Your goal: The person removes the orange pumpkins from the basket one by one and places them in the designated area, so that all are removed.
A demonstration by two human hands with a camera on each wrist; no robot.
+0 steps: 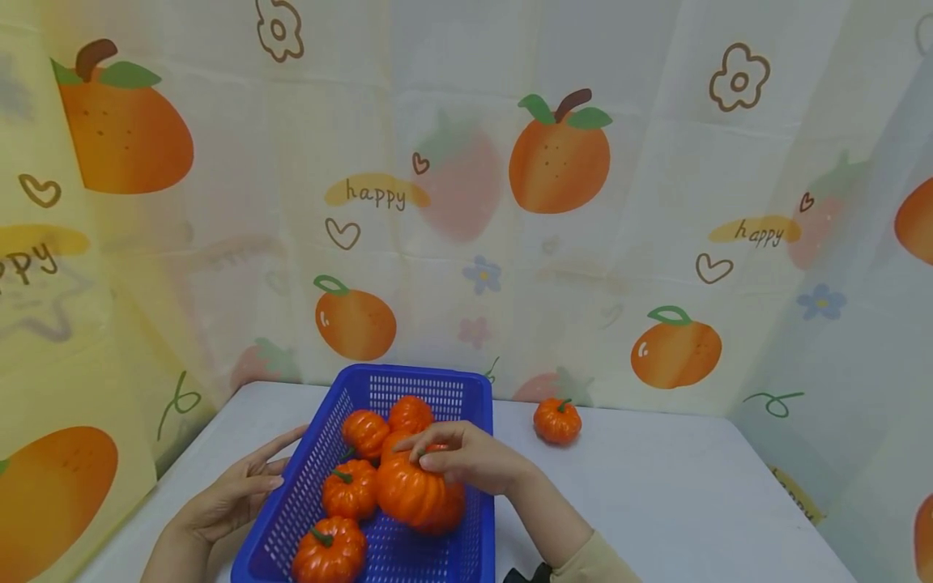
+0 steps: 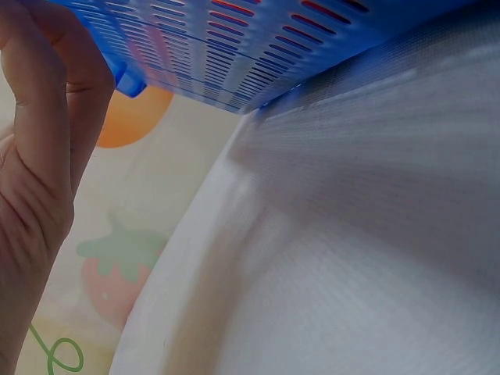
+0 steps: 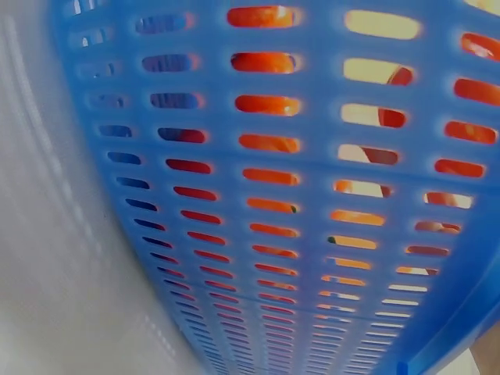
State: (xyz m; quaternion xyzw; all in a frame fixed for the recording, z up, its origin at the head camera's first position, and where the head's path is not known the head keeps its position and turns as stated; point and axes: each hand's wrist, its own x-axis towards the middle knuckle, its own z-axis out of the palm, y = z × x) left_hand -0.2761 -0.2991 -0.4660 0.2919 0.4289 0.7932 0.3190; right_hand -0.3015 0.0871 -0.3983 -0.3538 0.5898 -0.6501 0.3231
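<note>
Pumpkins (image 1: 330,552), orange and ribbed, sit mostly in the blue basket (image 1: 477,421) before you. At the left, your left hand (image 1: 236,490) is beside the basket's left wall, its fingers extended and holding nothing; you cannot tell whether they touch the wall. Inside, two small pumpkins (image 1: 355,494) line the left side with their stems showing, and two more lie toward the far end. Another is partly hidden behind the large pumpkin (image 1: 415,494), which is right of that row. Your right hand (image 1: 474,461) pinches the large one near its top between thumb and fingers, well apart from your left. Further right are your beige sleeve (image 1: 598,563) and one lone pumpkin (image 1: 557,423) on the white table (image 1: 656,486), clear of the basket, before a fruit-print curtain (image 1: 466,73).
</note>
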